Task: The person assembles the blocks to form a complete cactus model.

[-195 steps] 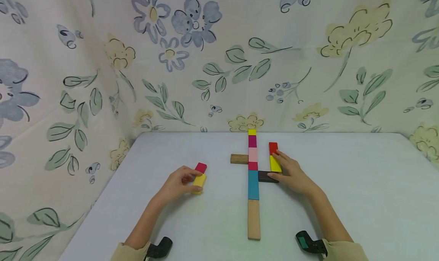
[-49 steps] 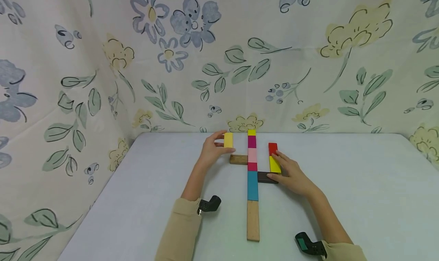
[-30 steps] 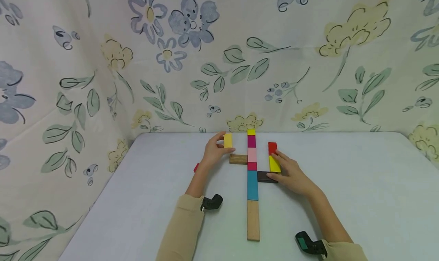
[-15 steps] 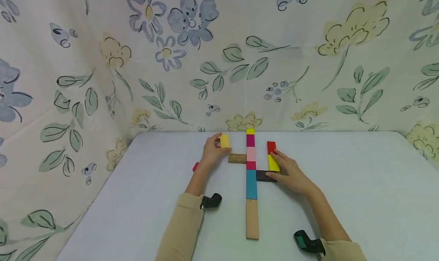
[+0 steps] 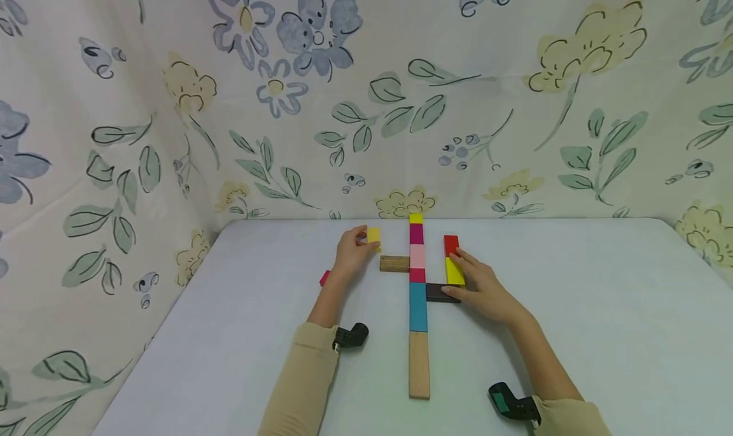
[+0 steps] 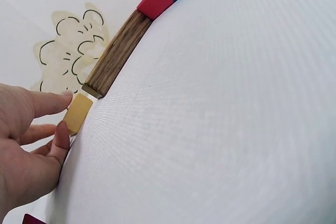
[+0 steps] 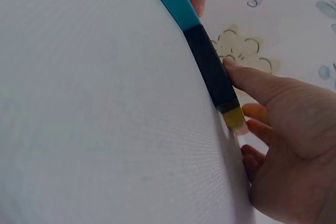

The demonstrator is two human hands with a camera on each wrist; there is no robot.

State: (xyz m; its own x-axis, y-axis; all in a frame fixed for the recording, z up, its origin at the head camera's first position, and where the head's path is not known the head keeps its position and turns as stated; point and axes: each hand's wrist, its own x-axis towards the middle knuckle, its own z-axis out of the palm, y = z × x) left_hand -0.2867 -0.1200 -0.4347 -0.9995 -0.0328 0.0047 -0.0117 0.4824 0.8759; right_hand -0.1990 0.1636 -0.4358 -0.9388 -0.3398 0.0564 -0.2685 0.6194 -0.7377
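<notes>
My left hand [image 5: 350, 255] pinches a small yellow block [image 5: 373, 239] between thumb and fingers, just behind the left end of a brown wooden block [image 5: 394, 264]. My right hand [image 5: 483, 289] rests with its thumb on a dark block [image 5: 442, 293] and its fingertips against another yellow block [image 5: 455, 271]. A red block [image 5: 451, 245] lies end to end with that yellow one. Brown and dark blocks stick out left and right from a long row of blocks, which includes a blue block [image 5: 418, 307], a pink block [image 5: 417, 256] and a long tan block [image 5: 419, 365].
A small crimson block [image 5: 324, 278] lies left of my left forearm, partly hidden by it. The row runs front to back on the white table [image 5: 229, 359]. A flower-patterned curtain [image 5: 321, 124] hangs along the back and left sides.
My left hand has carried the yellow block from beside the crimson block, rightward and back, to the brown block, then shifted it slightly left. My right hand has stayed in place.
</notes>
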